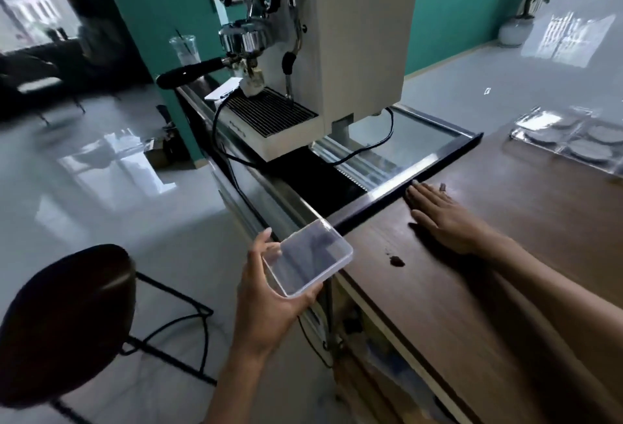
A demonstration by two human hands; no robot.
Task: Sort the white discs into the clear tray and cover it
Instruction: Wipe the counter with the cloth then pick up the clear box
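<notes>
The left hand (266,302) is gripping a clear lid (305,260) beside the wooden counter (505,288). The right hand (441,218) is lying flat and released on it.

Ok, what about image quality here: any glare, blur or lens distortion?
Head view: wide-angle bending tilts the espresso machine; window glare streaks the floor; the clear tray of discs is soft near the right edge; the clear lid in the left hand is sharp.

Tray (569,135) on counter (505,255), far right
</notes>
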